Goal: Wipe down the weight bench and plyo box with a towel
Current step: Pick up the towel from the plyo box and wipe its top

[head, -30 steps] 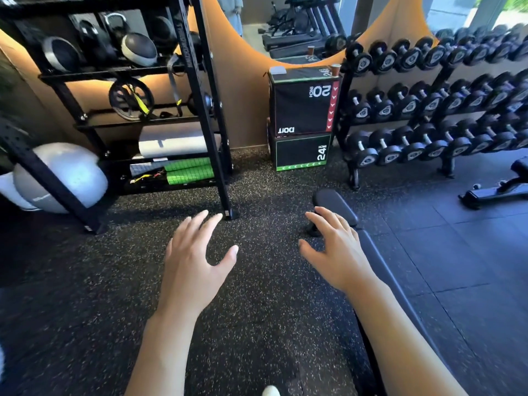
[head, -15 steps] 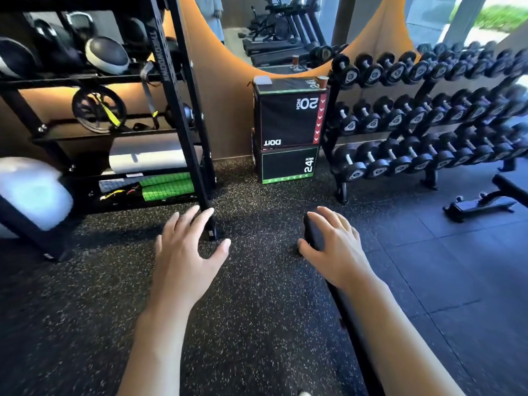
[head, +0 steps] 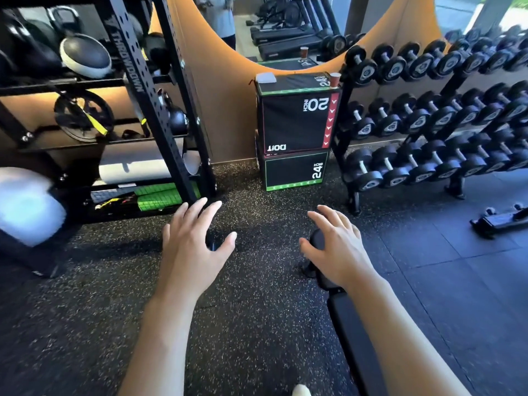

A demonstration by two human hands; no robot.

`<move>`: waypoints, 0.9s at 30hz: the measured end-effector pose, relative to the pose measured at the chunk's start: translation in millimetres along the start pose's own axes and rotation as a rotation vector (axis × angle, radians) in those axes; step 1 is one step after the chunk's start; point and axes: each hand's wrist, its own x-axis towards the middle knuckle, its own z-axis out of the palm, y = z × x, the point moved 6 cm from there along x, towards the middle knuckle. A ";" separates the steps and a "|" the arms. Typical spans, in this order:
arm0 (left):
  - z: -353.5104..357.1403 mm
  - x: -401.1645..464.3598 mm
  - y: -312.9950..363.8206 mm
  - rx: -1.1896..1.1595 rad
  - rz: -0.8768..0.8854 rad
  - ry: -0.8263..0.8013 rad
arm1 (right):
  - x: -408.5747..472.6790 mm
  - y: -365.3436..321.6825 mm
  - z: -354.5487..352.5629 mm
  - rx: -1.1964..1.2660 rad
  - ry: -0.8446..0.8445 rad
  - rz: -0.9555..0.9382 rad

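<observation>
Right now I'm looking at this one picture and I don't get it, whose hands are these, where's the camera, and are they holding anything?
The camera is worn on a person's head and looks forward and down, so both arms reach out from below. The left hand hovers open over the speckled floor, holding nothing. The right hand is spread over the end of a black weight bench; I cannot tell if it touches. Ahead stand stacked plyo boxes with a paper cup on top, and a dumbbell rack to the right. No towel is held.

Dumbbell rack (head: 445,115) right, storage rack (head: 134,90) left, speckled floor (head: 251,324).
</observation>
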 end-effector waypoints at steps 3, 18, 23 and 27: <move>23.2 48.0 10.7 0.017 -0.001 -0.004 | 47.7 22.1 -4.0 -0.009 -0.003 -0.006; 92.3 225.7 -0.6 0.015 -0.011 0.005 | 238.3 62.3 8.8 0.044 0.019 -0.001; 109.9 296.3 -30.5 -0.007 0.032 0.000 | 309.4 53.2 22.6 0.056 0.066 0.025; 113.7 361.0 -61.5 -0.035 0.043 -0.025 | 369.4 35.0 32.6 0.030 0.057 0.050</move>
